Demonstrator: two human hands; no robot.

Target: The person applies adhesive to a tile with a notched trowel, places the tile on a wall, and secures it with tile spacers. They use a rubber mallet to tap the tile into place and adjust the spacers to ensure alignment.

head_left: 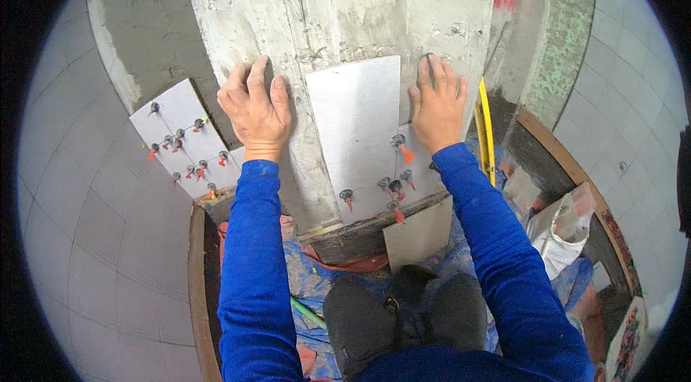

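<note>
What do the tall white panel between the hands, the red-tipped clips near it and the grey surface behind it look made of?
White panel: probably ceramic or stone-like tile, matt; flat face, crisp straight edges.

Clips: likely moulded plastic, judging by their uniform black and red colouring; any metal inside can't be told.

Grey surface: seemingly cement or concrete, rough and dull, with patches and trowel-like streaks.

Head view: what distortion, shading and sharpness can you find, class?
In the head view, the corners go black and the left tiled wall appears bowed; in the same head view, soft grey shading crosses the tall white tile, while the left hand and right hand look fairly sharp.
</note>
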